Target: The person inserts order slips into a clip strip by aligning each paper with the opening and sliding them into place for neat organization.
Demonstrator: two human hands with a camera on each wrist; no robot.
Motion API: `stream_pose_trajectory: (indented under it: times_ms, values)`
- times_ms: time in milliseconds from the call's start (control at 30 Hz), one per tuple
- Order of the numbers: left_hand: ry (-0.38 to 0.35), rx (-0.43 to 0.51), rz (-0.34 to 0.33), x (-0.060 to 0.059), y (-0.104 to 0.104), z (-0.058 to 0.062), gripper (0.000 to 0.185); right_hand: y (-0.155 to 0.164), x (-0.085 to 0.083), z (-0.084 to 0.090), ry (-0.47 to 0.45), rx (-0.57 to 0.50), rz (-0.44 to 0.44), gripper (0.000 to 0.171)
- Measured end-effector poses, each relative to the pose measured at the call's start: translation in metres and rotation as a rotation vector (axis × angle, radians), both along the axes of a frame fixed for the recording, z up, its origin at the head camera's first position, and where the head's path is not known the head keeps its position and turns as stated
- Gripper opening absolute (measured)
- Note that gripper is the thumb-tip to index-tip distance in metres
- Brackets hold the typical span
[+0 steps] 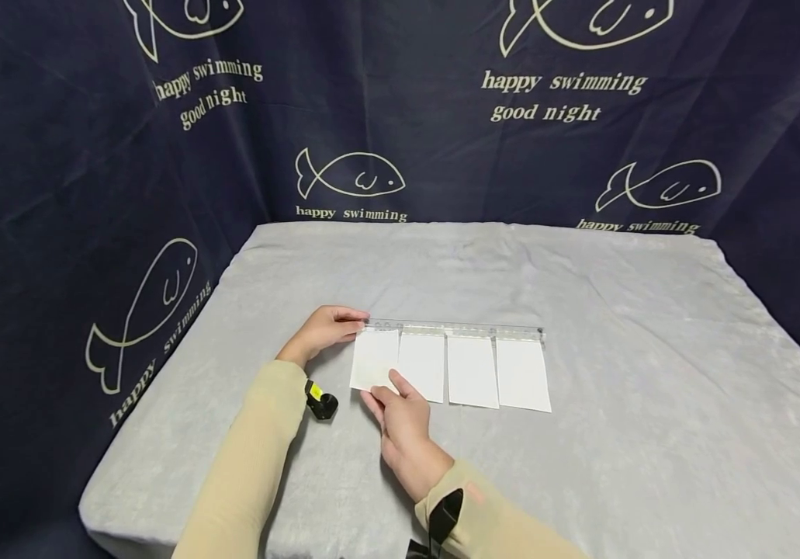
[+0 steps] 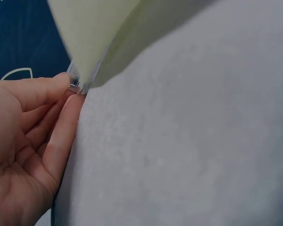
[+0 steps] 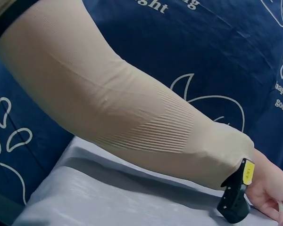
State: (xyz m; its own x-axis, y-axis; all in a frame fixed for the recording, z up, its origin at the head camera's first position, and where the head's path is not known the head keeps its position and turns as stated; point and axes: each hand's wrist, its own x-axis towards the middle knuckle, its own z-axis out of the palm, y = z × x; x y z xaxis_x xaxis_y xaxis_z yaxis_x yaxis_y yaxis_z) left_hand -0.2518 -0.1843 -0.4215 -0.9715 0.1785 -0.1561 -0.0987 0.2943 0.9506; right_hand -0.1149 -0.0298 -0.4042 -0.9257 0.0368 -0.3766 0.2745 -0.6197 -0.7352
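Observation:
A clear plastic strip (image 1: pixel 455 328) lies across the grey cloth with several white cards side by side along it. My left hand (image 1: pixel 326 330) pinches the strip's left end; in the left wrist view the thumb and forefinger of that hand (image 2: pixel 28 141) close on the strip end (image 2: pixel 75 82). My right hand (image 1: pixel 400 411) holds the lower edge of the leftmost card (image 1: pixel 375 359), thumb on top. That card (image 2: pixel 89 33) is raised off the cloth and casts a shadow. The other cards (image 1: pixel 472 371) lie flat. The right wrist view shows only my left sleeve (image 3: pixel 118 108) and left hand (image 3: pixel 269 183).
The table is covered by a grey cloth (image 1: pixel 616 295), with edges at left, right and front. A dark blue curtain (image 1: pixel 406 116) with fish prints hangs behind and to both sides. A small black camera (image 1: pixel 320 402) is strapped to my left wrist.

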Motion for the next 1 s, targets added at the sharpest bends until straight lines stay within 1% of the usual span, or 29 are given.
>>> stream_pose_trajectory:
  times_ms: [200,433,567,800,1000]
  values:
    - [0.005,-0.027,0.013,-0.001,0.0003,-0.0009,0.029,-0.001,0.0001,-0.0004,-0.016,-0.001,0.005,0.056]
    - [0.044,-0.069,0.014,-0.0008,-0.0009,-0.0005,0.028,-0.004,0.0058,0.0014,-0.018,-0.031,-0.001,0.056]
    - [0.04,-0.083,0.021,-0.0012,-0.002,-0.0015,0.028,-0.0041,0.0031,0.0024,-0.006,-0.033,0.0,0.056]
    - [0.025,-0.074,0.036,0.0008,-0.0005,-0.0008,0.028,-0.0016,0.0009,0.0014,-0.013,0.005,0.005,0.057]
    - [0.024,-0.085,0.043,-0.0015,-0.0009,-0.0016,0.027,-0.0035,-0.0007,-0.0009,-0.005,0.004,0.013,0.057]
